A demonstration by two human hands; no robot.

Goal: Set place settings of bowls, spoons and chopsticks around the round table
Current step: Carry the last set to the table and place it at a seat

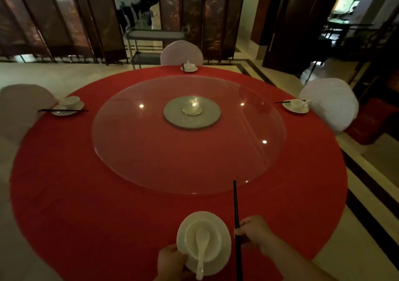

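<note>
At the near edge of the round table with a red cloth (86, 194), my left hand (171, 263) grips the rim of a white saucer (224, 244). On the saucer stands a white bowl (216, 235) with a white spoon (201, 252) lying in it. My right hand (255, 232) holds black chopsticks (236, 211) just to the right of the saucer, pointing away from me. Three settings of saucer, bowl, spoon and chopsticks lie at the left (69, 105), far (189, 67) and right (296, 105) edges.
A glass turntable (151, 151) with a grey hub (192, 112) fills the table's middle. White-covered chairs stand at the left (19, 110), far side (181, 53) and right (330, 103). A serving trolley (151, 43) and folding screens (64, 19) stand behind.
</note>
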